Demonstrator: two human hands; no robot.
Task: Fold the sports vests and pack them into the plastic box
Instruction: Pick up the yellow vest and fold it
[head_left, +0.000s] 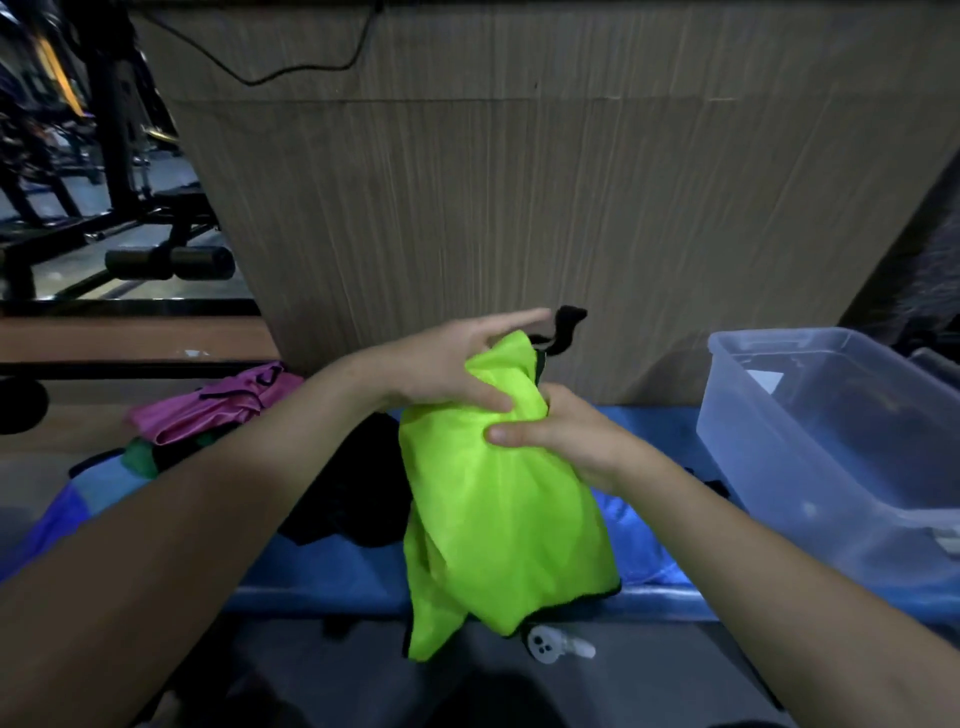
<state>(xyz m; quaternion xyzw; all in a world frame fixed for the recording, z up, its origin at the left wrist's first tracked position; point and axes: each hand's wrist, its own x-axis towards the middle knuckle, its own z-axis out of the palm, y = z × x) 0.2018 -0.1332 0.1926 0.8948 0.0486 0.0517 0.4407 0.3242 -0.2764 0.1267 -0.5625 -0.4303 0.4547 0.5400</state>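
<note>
One bunched neon-green vest, black-trimmed

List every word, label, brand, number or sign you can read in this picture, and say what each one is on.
None can be read.
White label inside the plastic box: shows no legible writing.
Green vest, pink vest: no visible print.

Green vest: neon, black trim, bunched, hanging upright mid-air. Pink vest: crumpled atop pile, left. Plastic box: clear, open, right.
</note>
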